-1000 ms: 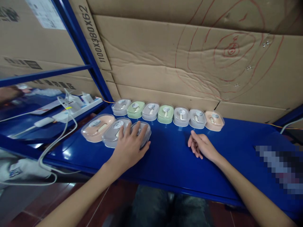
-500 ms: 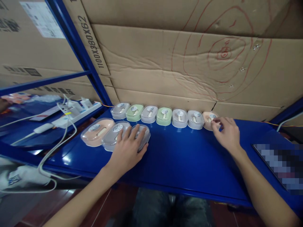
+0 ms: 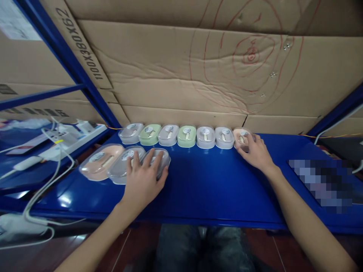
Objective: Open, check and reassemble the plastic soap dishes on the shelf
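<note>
My left hand lies with fingers spread over a grey box with a clear lid, the right-hand one in the front row; its fingertips also reach a second grey box. Left of these sits a peach box with a round label. At the right end of the back row, my right hand grips a smaller peach box between thumb and fingers, covering its right side. Beside that box stands a grey box, then several more grey and green boxes side by side.
The blue table backs onto a cardboard wall with red rings drawn on it. To the left are a white power strip and loose white cables. A flat, pixelated device lies at the right.
The camera view has shifted slightly, so everything appears further left. My right hand has closed round the right-end peach box from its side. My left hand stays on the front grey boxes.
</note>
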Tool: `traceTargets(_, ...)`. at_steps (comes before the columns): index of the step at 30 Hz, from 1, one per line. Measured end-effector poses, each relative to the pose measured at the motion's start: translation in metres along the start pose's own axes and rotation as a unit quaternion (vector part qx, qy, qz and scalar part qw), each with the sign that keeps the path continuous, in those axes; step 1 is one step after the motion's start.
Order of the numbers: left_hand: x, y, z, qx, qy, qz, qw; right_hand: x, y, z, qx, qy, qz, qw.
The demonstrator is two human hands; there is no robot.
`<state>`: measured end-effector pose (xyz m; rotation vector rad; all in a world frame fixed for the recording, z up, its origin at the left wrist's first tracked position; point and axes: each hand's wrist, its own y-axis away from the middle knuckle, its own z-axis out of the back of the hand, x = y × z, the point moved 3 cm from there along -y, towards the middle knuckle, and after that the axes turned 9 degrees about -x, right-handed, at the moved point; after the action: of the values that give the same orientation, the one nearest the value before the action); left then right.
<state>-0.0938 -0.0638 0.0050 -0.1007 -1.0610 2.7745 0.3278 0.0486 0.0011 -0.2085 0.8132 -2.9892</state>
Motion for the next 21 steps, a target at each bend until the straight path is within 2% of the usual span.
traceTargets(7, -0.0039, -0.0024, 0.0005, 0.009, -0.009, 0.019, 1.0, 0.0058, 0.0025, 0.0031, -0.009, -0.006, -0.064, 0.998)
traceTargets(15, -0.0019, -0.0023, 0.001, -0.014, -0.003, 0.009, 1.0, 0.0084, 0.0051, 0.0035, 0.026, 0.008, -0.087, 0.996)
traceTargets(21, -0.0005, -0.0022, 0.001, -0.001, 0.002, 0.02, 1.0, 0.0108, 0.0034, 0.0086, 0.012, -0.001, -0.105, 0.994)
